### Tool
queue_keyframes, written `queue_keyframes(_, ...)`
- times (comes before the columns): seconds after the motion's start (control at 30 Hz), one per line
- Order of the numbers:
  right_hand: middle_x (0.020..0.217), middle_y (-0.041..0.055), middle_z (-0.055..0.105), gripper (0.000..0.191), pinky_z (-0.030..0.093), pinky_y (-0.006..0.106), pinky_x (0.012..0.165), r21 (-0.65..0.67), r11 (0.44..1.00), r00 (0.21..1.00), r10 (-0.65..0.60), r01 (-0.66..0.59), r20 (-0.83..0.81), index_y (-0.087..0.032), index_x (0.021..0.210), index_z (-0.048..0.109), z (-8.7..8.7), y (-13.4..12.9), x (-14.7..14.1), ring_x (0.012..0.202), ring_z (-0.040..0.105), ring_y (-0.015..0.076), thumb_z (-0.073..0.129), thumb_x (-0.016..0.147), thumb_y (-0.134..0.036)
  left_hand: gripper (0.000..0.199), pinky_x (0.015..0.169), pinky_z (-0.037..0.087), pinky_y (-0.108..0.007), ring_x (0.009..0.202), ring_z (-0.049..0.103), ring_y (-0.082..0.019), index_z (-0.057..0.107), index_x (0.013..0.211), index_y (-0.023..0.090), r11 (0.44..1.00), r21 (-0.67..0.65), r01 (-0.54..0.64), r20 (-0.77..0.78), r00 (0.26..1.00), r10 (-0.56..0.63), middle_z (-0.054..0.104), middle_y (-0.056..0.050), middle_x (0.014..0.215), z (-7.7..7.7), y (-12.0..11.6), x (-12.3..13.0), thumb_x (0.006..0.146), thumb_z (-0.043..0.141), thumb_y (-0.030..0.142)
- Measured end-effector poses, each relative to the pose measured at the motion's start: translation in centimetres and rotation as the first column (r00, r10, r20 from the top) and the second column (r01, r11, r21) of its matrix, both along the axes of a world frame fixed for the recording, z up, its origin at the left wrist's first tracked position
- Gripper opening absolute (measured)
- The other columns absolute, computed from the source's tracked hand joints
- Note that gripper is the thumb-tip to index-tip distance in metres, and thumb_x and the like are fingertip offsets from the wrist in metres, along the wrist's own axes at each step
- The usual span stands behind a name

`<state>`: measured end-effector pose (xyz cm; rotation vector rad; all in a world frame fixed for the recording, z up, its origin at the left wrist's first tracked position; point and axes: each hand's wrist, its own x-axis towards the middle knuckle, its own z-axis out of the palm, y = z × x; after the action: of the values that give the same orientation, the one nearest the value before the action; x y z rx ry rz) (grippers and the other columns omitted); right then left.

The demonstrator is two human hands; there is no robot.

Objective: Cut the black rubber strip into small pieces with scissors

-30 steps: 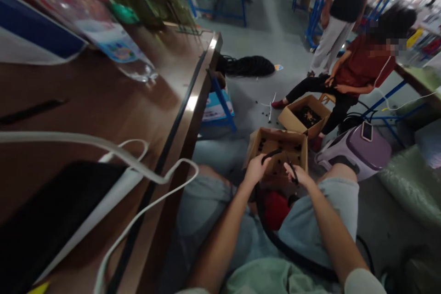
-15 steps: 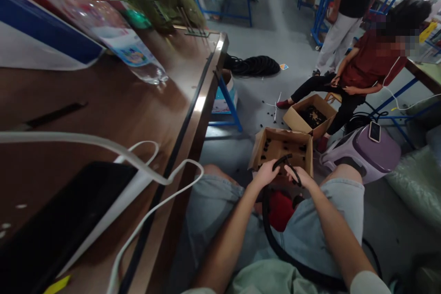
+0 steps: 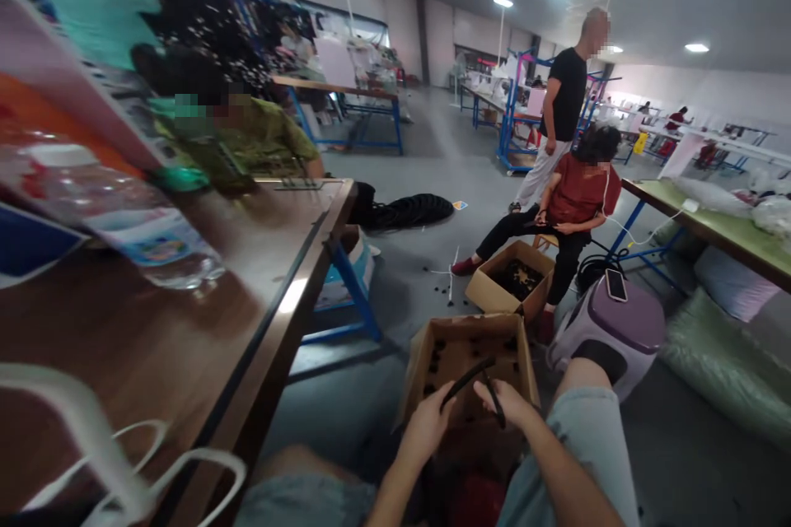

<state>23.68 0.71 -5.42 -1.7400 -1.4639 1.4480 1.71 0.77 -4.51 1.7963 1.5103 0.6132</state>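
A thin black strip (image 3: 468,377) arches up between my two hands, over an open cardboard box (image 3: 415,362) that has small dark pieces inside. My left hand (image 3: 432,416) is closed around the strip's left part. Fingers closed, my right hand (image 3: 503,402) grips its other part, which points down beside the fingertips. The two hands are apart, just above the box's near side.
A wooden table (image 3: 259,239) with a plastic bottle (image 3: 154,239) and white cables stands at left. Beyond my box, a seated person (image 3: 581,193) has another box (image 3: 482,284). A purple-topped stool (image 3: 630,313) holding a phone is at right. Black coils (image 3: 414,211) lie on the floor.
The view has tilted up, showing more of the room; my hands and the box appear lower and further left. Both hands still hold the black strip.
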Motion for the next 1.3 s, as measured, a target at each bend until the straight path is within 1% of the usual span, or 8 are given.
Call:
queue_keyframes(0.1,0.070,0.0027,0.066,0.062,0.043,0.025,0.062,0.032,0.998,0.998,0.052,-0.053,0.020,-0.017,0.080,0.066,0.6,-0.4,0.1,0.065,0.061,0.0158,0.051,0.095,-0.075,0.045,0.112,0.051,-0.036,0.126,0.069,-0.025,0.070,0.134,0.020,0.999,0.003,0.044,-0.061,0.997,-0.044,0.073,-0.011,0.134,0.2,0.1,-0.7,0.097,0.045,0.027)
queue_keyframes(0.27,0.047,0.0012,0.054,0.069,0.041,0.024,0.050,-0.134,0.989,0.997,0.066,-0.059,0.049,-0.018,0.061,0.059,0.4,-0.9,0.1,0.044,0.055,0.0143,0.049,0.094,-0.077,0.046,0.110,0.051,-0.033,0.126,0.069,-0.024,0.067,0.138,0.018,0.994,-0.047,0.097,-0.186,0.977,-0.104,0.072,-0.013,0.135,0.9,0.5,-1.7,0.099,0.043,0.021)
queue_keyframes(0.47,0.063,0.0011,0.062,0.062,0.040,0.022,0.052,-0.172,0.980,0.995,0.090,-0.098,-0.054,-0.015,0.080,0.066,-0.1,-0.8,0.3,0.052,0.055,0.0115,0.050,0.098,-0.072,0.049,0.102,0.053,-0.032,0.123,0.069,-0.026,0.063,0.145,0.022,0.983,-0.112,0.145,-0.362,0.915,-0.176,0.068,-0.013,0.140,2.6,0.0,-1.3,0.101,0.043,0.017)
queue_keyframes(0.63,0.051,0.0012,0.055,0.067,0.039,0.024,0.049,-0.194,0.977,0.992,0.104,-0.088,0.075,-0.018,0.060,0.060,0.2,-1.1,0.3,0.046,0.053,0.0130,0.056,0.092,-0.077,0.052,0.089,0.055,-0.031,0.112,0.073,-0.026,0.060,0.148,0.024,0.985,-0.121,0.120,-0.447,0.880,-0.162,0.067,-0.014,0.138,3.3,0.1,-1.6,0.103,0.036,0.016)
queue_keyframes(0.73,0.051,0.0007,0.056,0.066,0.038,0.023,0.048,-0.186,0.977,0.990,0.117,-0.101,0.075,-0.018,0.061,0.062,0.5,-1.4,0.1,0.046,0.053,0.0130,0.063,0.087,-0.079,0.051,0.087,0.054,-0.030,0.110,0.073,-0.025,0.060,0.148,0.022,0.987,-0.119,0.103,-0.453,0.879,-0.147,0.069,-0.014,0.133,2.9,0.4,-2.0,0.103,0.037,0.015)
queue_keyframes(0.87,0.057,0.0007,0.060,0.067,0.039,0.022,0.049,-0.243,0.968,0.996,0.049,-0.065,-0.071,-0.017,0.072,0.065,0.6,-1.2,-0.7,0.049,0.053,0.0113,0.049,0.096,-0.078,0.050,0.087,0.053,-0.027,0.110,0.073,-0.023,0.061,0.147,0.024,0.988,-0.086,0.129,-0.448,0.880,-0.154,0.069,-0.012,0.134,2.3,0.2,-1.7,0.104,0.039,0.016)
queue_keyframes(1.1,0.050,-0.0006,0.053,0.066,0.038,0.021,0.049,-0.188,0.982,0.999,-0.010,0.001,-0.048,-0.017,0.066,0.060,1.2,-0.4,-0.3,0.046,0.051,0.0111,0.052,0.096,-0.075,0.046,0.086,0.054,-0.030,0.106,0.074,-0.024,0.060,0.147,0.024,0.992,-0.055,0.116,-0.397,0.909,-0.129,0.070,-0.013,0.132,2.5,-0.3,-0.8,0.104,0.043,0.021)
queue_keyframes(1.3,0.064,0.0011,0.061,0.062,0.040,0.021,0.053,-0.117,0.991,0.993,0.081,-0.071,0.081,-0.017,0.076,0.062,1.8,-0.4,0.8,0.058,0.056,0.0128,0.053,0.096,-0.075,0.034,0.091,0.053,-0.029,0.107,0.075,-0.025,0.065,0.132,0.014,0.990,-0.096,-0.104,-0.262,0.962,0.076,0.077,-0.017,0.115,4.1,-0.6,0.0,0.105,0.049,0.026)
